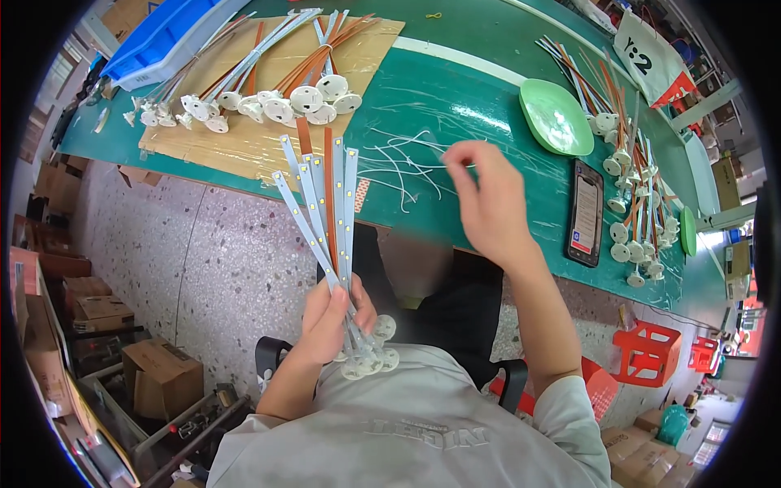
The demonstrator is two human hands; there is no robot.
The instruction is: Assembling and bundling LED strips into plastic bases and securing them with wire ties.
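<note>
The left hand (328, 324) is closed around one bundle of light strips (340, 203) in front of the body; at least five pale strips and two brown ones show, with at least four white discs (385, 328) at the lower end. The right hand (488, 195), thumb and forefinger nearly meeting, is beside several white ties (404, 169); I cannot tell whether it grips one. Beyond are one phone (584, 213), one green bowl (556, 116), at least three more bundles (307, 99) and one blue bin (159, 41).
</note>
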